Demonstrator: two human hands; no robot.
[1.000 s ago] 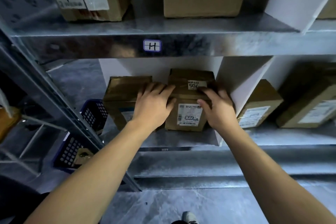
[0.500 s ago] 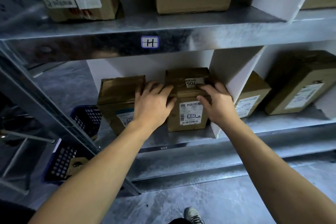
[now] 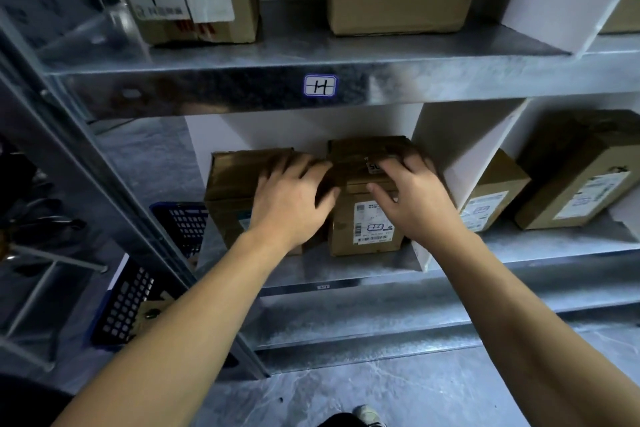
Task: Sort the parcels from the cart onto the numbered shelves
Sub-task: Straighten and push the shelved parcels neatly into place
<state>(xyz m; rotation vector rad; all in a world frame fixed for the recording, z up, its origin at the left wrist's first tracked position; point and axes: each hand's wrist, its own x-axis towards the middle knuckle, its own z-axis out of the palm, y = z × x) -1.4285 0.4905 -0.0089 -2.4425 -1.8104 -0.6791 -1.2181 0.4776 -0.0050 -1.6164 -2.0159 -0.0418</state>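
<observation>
Placing seems nearly finished: the labelled parcel [image 3: 367,229] stands on the lower shelf [image 3: 346,272] beside the white divider [image 3: 450,149], the right hand [image 3: 412,204] on its top with fingers spread, the left hand [image 3: 291,198] likewise on the neighbouring cardboard box [image 3: 232,180]; next, release it gently.

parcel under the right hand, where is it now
Head view, mid-frame: the parcel stands on the lower shelf, between a brown box on its left and the white divider on its right.
</observation>
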